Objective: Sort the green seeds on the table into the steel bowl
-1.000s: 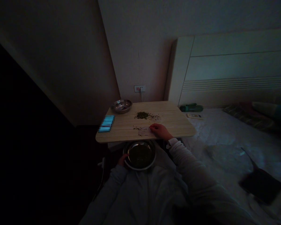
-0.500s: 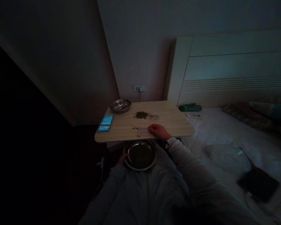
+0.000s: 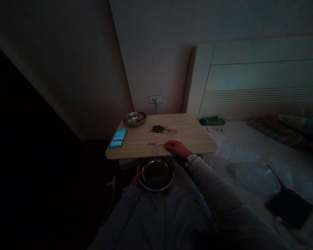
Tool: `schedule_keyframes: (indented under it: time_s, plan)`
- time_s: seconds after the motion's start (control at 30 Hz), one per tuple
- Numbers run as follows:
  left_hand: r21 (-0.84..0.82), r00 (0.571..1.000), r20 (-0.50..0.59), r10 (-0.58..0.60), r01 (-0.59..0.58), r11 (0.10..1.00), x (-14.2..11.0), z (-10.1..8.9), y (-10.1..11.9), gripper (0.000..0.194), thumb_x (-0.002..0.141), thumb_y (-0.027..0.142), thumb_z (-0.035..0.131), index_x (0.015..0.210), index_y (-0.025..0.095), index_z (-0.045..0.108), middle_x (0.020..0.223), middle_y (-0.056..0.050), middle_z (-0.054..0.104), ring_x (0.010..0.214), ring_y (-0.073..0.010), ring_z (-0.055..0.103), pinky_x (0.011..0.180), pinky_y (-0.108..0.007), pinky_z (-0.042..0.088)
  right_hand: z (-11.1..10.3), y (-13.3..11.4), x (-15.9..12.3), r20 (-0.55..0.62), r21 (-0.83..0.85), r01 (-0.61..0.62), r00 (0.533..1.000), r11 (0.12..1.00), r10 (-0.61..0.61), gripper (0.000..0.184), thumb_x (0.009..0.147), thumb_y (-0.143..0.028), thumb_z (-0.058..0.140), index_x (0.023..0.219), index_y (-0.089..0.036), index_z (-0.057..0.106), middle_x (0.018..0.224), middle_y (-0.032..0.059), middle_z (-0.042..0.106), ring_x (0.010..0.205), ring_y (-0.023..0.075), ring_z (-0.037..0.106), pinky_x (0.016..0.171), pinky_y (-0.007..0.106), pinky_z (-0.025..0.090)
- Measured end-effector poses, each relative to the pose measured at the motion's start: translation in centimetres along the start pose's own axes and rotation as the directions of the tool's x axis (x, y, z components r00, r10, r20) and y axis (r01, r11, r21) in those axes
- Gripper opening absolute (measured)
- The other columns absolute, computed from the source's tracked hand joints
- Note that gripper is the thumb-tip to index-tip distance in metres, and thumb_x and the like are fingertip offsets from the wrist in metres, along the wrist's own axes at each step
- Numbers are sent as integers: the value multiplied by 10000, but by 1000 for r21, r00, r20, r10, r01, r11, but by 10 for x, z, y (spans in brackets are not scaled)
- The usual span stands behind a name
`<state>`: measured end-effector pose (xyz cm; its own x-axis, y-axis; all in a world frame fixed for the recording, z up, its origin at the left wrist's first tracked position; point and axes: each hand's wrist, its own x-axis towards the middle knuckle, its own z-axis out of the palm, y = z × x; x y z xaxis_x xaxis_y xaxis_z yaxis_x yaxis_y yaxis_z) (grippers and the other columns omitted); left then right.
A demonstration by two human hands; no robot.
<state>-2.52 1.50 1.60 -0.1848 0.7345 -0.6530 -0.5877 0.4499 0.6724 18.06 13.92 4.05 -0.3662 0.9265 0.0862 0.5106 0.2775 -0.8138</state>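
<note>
My left hand (image 3: 137, 177) grips the left rim of a metal bowl (image 3: 155, 189), its thumb over the edge. The bowl sits at my lap just under the table's front edge, with a dark green mass of small grains inside. My right hand (image 3: 176, 148) is closed in a pinch on a thin, pale, see-through sheet (image 3: 160, 150) lying near the front edge of the wooden table (image 3: 135, 146). Beyond the sheet runs a short line of dark beans (image 3: 153, 143). Farther back is a pile of small green beans (image 3: 158, 129), with darker ones scattered to its right.
A second metal bowl (image 3: 135, 119) stands at the table's back left, with a phone-like blue pixelated rectangle (image 3: 118, 138) in front. On the bed at right lie a green bottle (image 3: 212, 121), a remote control (image 3: 216, 130) and a dark flat object with a handle (image 3: 289, 208).
My right hand has drawn the sheet slightly toward the table's front edge. The few beans that lay near that edge no longer show. My left hand and the bowl stay put.
</note>
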Motion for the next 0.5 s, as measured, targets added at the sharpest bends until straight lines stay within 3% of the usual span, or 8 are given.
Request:
schedule_keyframes:
  time_s: [0.17, 0.3, 0.4, 0.5]
  plan:
    - [9, 996, -8, 90, -90, 996, 22, -11, -9, 283, 541, -28, 551, 407, 221, 543, 457, -32, 624, 900, -289, 659, 900, -407, 455, -2, -2, 0, 26, 103, -3, 1000, 995, 0, 252, 726, -322, 549, 850, -148, 683, 770, 26, 679, 699, 129, 575, 689, 244, 432]
    - [4, 988, -27, 151, -151, 988, 30, -17, -14, 254, 529, -20, 559, 428, 214, 555, 469, -2, 629, 886, -247, 662, 909, -352, 445, -8, 0, 2, -143, 235, 1, 989, 972, 34, 257, 711, -360, 545, 804, -151, 662, 746, 23, 652, 707, 130, 553, 687, 246, 422]
    - [-15, 1000, -10, 22, -22, 1000, 30, -13, -12, 232, 535, 1, 564, 429, 208, 558, 459, -23, 629, 844, -261, 670, 873, -370, 469, -13, 8, 6, -340, 399, 37, 934, 916, 110, 296, 682, -432, 554, 785, -168, 640, 673, 2, 607, 663, 124, 520, 668, 252, 410]
    - [-49, 998, -30, -57, 55, 997, 29, -8, -11, 225, 557, 30, 558, 427, 214, 556, 425, -38, 613, 836, -286, 671, 853, -402, 480, -15, 16, 10, -422, 502, 68, 890, 862, 176, 341, 643, -483, 580, 794, -181, 632, 617, -17, 567, 589, 114, 473, 602, 254, 385]
